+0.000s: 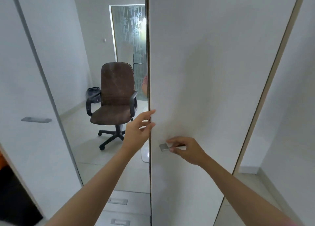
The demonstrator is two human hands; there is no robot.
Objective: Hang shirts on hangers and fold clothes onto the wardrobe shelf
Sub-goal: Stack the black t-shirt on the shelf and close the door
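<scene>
**Both hands at the wardrobe door**

A pale room with white walls and a light tiled floor [81,150]: that is where I stand, close against a white wardrobe. Its right-hand door [213,72] fills most of my view, flat and plain, its left edge running straight up and down the middle.

My right hand [186,150] is on the small metal handle [164,147] low on that door; thumb below and fingers above are curled round it, pinching it. My left hand [138,132] reaches for the door's edge with fingers loose and nearly straight, the fingertips [152,111] at the edge. Whether they actually touch it I cannot tell.

Left of the edge is a mirrored panel [102,38]. It shows a brown office chair [115,96] on a black wheeled base, a dark bag [92,92] on the floor beside it, and a frosted glass door [129,29] with a bamboo pattern behind. Below the mirror are two white drawers [122,208] with recessed pulls.

Further left another white door [25,89] stands at an angle, with its own metal handle [36,119]. At the bottom-left corner there is something dark and a strip of orange, too blurred to name.
</scene>
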